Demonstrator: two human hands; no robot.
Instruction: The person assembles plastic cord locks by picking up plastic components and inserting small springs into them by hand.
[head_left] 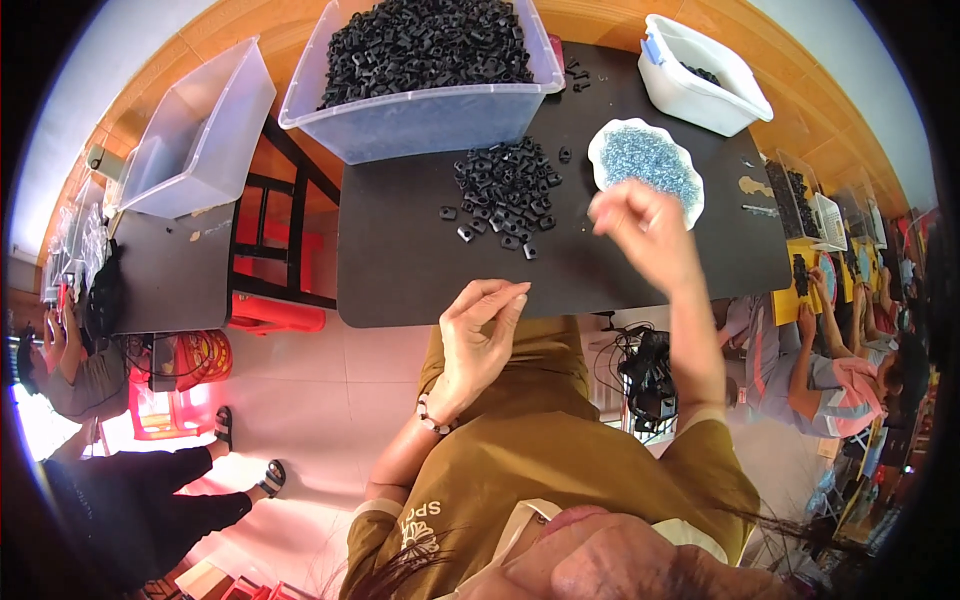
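The near face of the dark, smooth desk (400, 270) has rounded corners. Toward its middle lies a loose pile of small black parts (505, 190), blocky, matt, plastic-looking and pierced with holes, with one stray part (565, 154) just beside it to the right. The left grip (478, 328) is at the near edge, thumb and fingertips drawn almost together in a pinch; whether anything sits between them I cannot tell. A beaded bracelet (434, 414) circles that wrist. The right grip (645, 228) is blurred, its fingers curled inward; how far they close and what they hold cannot be told. It hides the near left part of the rim of a white plate (697, 212) with a scalloped edge, heaped with tiny, shiny, pale blue bits (645, 160).

Behind the pile, a big translucent tub (430, 135) blocks the desk's far left part, heaped with more black parts (430, 50). A white opaque bin (700, 100) with a blue latch stands at the far right corner. Left of the desk, another clear tub (200, 165) rests on a second table (180, 275).
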